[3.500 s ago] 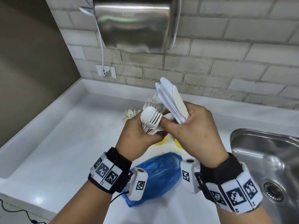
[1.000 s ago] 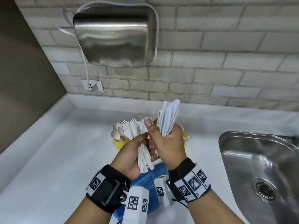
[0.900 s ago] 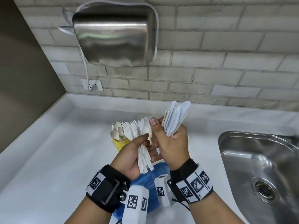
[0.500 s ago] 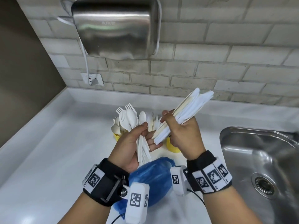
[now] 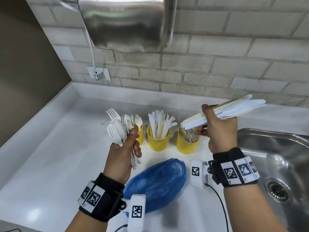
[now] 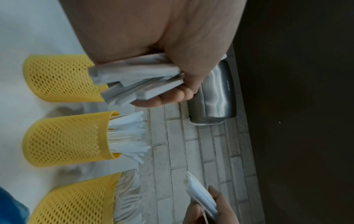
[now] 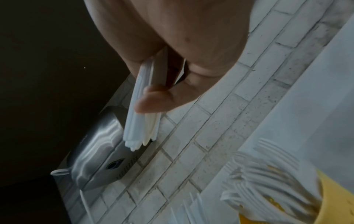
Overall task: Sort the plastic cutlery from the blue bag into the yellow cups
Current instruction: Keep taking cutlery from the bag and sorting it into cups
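Holding two separate bundles of white plastic cutlery above the white counter [image 5: 50, 148], apart from each other. The left hand [image 5: 122, 153] is gripping a mixed bundle of forks and spoons [image 5: 117, 129] by the handles, fingers curled round them, heads pointing up and away; the left wrist view is showing the handle ends sticking out of the fist. The right hand [image 5: 220, 129] is pinching a bundle of knives [image 5: 234, 109] between thumb and curled fingers, the stack lying nearly level with blades pointing right, toward the sink [image 5: 275, 156]. Three yellow mesh cups are standing in a row on the counter beyond the hands: the left cup [image 5: 139, 133], partly hidden behind the left hand, is holding spoons; the middle cup [image 5: 158, 139] is holding knives; the right cup [image 5: 188, 145] is holding forks, directly under the handle end of the knife bundle. The blue bag [image 5: 157, 183] is lying crumpled on the counter between the two wrists, nearer than the cups. A steel hand dryer [image 5: 127, 22] is hanging on the brick wall above
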The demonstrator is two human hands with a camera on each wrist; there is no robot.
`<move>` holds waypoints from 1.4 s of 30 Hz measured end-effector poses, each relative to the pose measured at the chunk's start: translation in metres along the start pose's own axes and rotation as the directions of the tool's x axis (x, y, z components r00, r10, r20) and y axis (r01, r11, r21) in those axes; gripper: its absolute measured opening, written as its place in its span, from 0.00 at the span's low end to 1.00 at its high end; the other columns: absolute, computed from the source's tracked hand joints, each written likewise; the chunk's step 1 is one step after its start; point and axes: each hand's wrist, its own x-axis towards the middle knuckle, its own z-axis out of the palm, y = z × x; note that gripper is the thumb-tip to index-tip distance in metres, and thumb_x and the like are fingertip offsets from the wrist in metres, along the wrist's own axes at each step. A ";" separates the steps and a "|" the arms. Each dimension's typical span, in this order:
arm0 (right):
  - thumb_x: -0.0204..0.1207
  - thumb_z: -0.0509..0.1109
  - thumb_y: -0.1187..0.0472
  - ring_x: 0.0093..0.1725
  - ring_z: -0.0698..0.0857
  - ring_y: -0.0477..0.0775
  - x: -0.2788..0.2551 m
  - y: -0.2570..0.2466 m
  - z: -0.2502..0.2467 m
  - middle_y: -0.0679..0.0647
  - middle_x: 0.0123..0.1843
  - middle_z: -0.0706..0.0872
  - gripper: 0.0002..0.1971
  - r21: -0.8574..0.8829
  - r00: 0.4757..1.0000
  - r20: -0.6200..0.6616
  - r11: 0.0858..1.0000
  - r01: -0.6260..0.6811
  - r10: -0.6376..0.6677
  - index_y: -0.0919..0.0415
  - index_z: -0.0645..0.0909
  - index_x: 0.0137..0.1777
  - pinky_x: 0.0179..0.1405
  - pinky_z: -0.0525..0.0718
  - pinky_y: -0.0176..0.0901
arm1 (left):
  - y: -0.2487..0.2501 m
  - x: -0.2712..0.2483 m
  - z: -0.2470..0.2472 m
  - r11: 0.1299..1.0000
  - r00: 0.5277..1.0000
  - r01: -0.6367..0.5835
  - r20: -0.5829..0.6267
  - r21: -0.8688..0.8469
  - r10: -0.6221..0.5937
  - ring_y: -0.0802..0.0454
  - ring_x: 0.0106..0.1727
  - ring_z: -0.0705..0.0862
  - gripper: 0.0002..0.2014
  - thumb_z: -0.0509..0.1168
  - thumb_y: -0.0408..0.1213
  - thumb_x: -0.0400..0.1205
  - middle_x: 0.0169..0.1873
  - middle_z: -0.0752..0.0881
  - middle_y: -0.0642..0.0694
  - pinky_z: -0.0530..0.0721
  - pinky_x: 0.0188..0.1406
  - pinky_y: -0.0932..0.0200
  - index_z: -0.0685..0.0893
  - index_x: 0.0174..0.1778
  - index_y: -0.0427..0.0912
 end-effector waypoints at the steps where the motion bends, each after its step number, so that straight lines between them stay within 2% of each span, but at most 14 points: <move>1: 0.79 0.78 0.62 0.19 0.81 0.56 -0.001 0.002 0.004 0.55 0.25 0.85 0.10 -0.023 1.000 0.006 1.000 0.009 -0.009 0.60 0.83 0.36 0.25 0.87 0.50 | -0.001 0.001 -0.002 1.000 1.000 -0.005 0.003 -0.004 0.005 0.54 0.25 0.72 0.12 0.65 0.44 0.87 0.24 0.71 0.47 0.73 0.30 0.59 0.84 0.46 0.39; 3: 0.78 0.79 0.61 0.20 0.84 0.59 -0.003 0.010 0.016 0.59 0.27 0.88 0.10 -0.088 0.998 0.045 0.995 0.050 -0.046 0.59 0.84 0.35 0.24 0.87 0.50 | -0.002 0.002 -0.003 1.000 1.000 -0.020 0.016 -0.002 0.020 0.54 0.25 0.71 0.12 0.65 0.44 0.87 0.24 0.70 0.47 0.73 0.30 0.60 0.85 0.49 0.38; 5: 0.76 0.80 0.57 0.25 0.88 0.58 -0.005 0.019 0.032 0.57 0.29 0.90 0.09 -0.216 0.988 0.114 0.968 0.127 -0.105 0.57 0.87 0.36 0.26 0.86 0.49 | -0.004 0.002 -0.003 0.999 0.999 -0.040 0.022 0.010 0.040 0.53 0.27 0.71 0.11 0.65 0.43 0.87 0.25 0.70 0.47 0.73 0.30 0.59 0.86 0.50 0.39; 8: 0.74 0.80 0.51 0.32 0.91 0.48 -0.007 0.033 0.056 0.51 0.31 0.92 0.12 -0.435 0.948 0.249 0.852 0.291 -0.198 0.59 0.89 0.35 0.34 0.87 0.42 | -0.004 0.000 -0.002 0.997 0.997 -0.068 0.043 0.033 0.066 0.52 0.28 0.72 0.12 0.67 0.46 0.84 0.26 0.71 0.46 0.74 0.32 0.57 0.87 0.50 0.41; 10: 0.74 0.79 0.49 0.33 0.91 0.51 -0.005 0.042 0.069 0.52 0.32 0.91 0.16 -0.526 0.914 0.315 0.755 0.392 -0.255 0.61 0.87 0.34 0.33 0.84 0.40 | -0.004 -0.001 0.000 0.997 0.996 -0.073 0.051 0.015 0.072 0.52 0.28 0.71 0.13 0.68 0.48 0.82 0.26 0.71 0.46 0.75 0.32 0.58 0.88 0.50 0.41; 13: 0.76 0.75 0.44 0.34 0.88 0.58 0.003 0.061 0.085 0.55 0.34 0.88 0.18 -0.642 0.888 0.385 0.619 0.453 -0.250 0.58 0.81 0.35 0.33 0.74 0.38 | -0.002 0.000 -0.002 0.995 0.994 -0.100 0.047 0.014 0.099 0.53 0.28 0.72 0.11 0.69 0.47 0.81 0.27 0.72 0.47 0.75 0.32 0.57 0.88 0.49 0.42; 16: 0.78 0.72 0.41 0.38 0.88 0.62 0.004 0.073 0.092 0.56 0.37 0.87 0.19 -0.696 0.892 0.408 0.566 0.441 -0.194 0.58 0.83 0.40 0.34 0.76 0.41 | -0.001 0.000 -0.005 0.991 0.992 -0.123 0.037 0.044 0.122 0.52 0.27 0.73 0.10 0.68 0.48 0.82 0.26 0.72 0.47 0.75 0.33 0.55 0.89 0.47 0.46; 20: 0.81 0.73 0.47 0.45 0.89 0.66 -0.004 0.075 0.093 0.63 0.47 0.90 0.18 -0.732 0.878 0.444 0.493 0.471 -0.179 0.65 0.88 0.51 0.39 0.76 0.42 | 0.000 0.001 -0.005 0.990 0.991 -0.131 0.023 0.059 0.130 0.51 0.27 0.73 0.08 0.68 0.48 0.82 0.26 0.73 0.46 0.75 0.34 0.54 0.90 0.43 0.51; 25: 0.78 0.75 0.45 0.49 0.90 0.62 -0.005 0.086 0.091 0.59 0.49 0.91 0.19 -0.752 0.893 0.432 0.495 0.435 -0.128 0.61 0.88 0.54 0.41 0.72 0.38 | -0.001 0.002 -0.004 0.988 0.991 -0.129 0.036 0.080 0.127 0.51 0.27 0.73 0.09 0.69 0.49 0.82 0.26 0.73 0.46 0.75 0.36 0.52 0.89 0.42 0.50; 30: 0.77 0.77 0.45 0.54 0.87 0.63 -0.001 0.092 0.089 0.59 0.56 0.86 0.23 -0.729 0.865 0.478 0.480 0.487 -0.153 0.61 0.82 0.62 0.46 0.79 0.44 | -0.004 0.004 -0.002 0.987 0.991 -0.133 0.044 0.094 0.129 0.50 0.27 0.73 0.10 0.70 0.49 0.82 0.25 0.73 0.45 0.74 0.35 0.53 0.88 0.43 0.46; 33: 0.77 0.76 0.45 0.59 0.82 0.65 0.000 0.091 0.087 0.59 0.60 0.80 0.24 -0.729 0.825 0.517 0.388 0.564 -0.228 0.59 0.81 0.65 0.52 0.84 0.53 | -0.004 0.004 -0.001 0.987 0.990 -0.129 0.062 0.093 0.124 0.51 0.27 0.72 0.09 0.69 0.48 0.82 0.26 0.73 0.45 0.74 0.35 0.53 0.87 0.44 0.46; 36: 0.77 0.74 0.45 0.68 0.77 0.66 -0.001 0.089 0.088 0.61 0.67 0.77 0.26 -0.720 0.764 0.566 0.264 0.641 -0.310 0.58 0.80 0.69 0.61 0.84 0.60 | -0.003 0.003 -0.001 0.985 0.989 -0.134 0.070 0.112 0.127 0.51 0.27 0.73 0.11 0.69 0.48 0.83 0.25 0.74 0.45 0.75 0.35 0.53 0.88 0.45 0.44; 39: 0.82 0.67 0.45 0.84 0.67 0.67 -0.001 0.091 0.092 0.63 0.84 0.69 0.30 -0.687 0.711 0.658 0.190 0.701 -0.246 0.59 0.72 0.81 0.78 0.71 0.64 | 0.000 0.001 0.001 0.977 0.986 -0.154 0.083 0.149 0.143 0.49 0.29 0.74 0.17 0.68 0.50 0.82 0.25 0.75 0.44 0.76 0.37 0.51 0.87 0.46 0.36; 42: 0.86 0.61 0.45 0.90 0.56 0.65 -0.004 0.098 0.093 0.62 0.88 0.64 0.31 -0.658 0.665 0.740 0.097 0.747 -0.102 0.61 0.67 0.84 0.88 0.56 0.66 | 0.005 -0.002 0.003 0.963 0.977 -0.195 0.121 0.188 0.174 0.46 0.30 0.76 0.16 0.67 0.51 0.81 0.25 0.77 0.42 0.78 0.38 0.52 0.88 0.44 0.40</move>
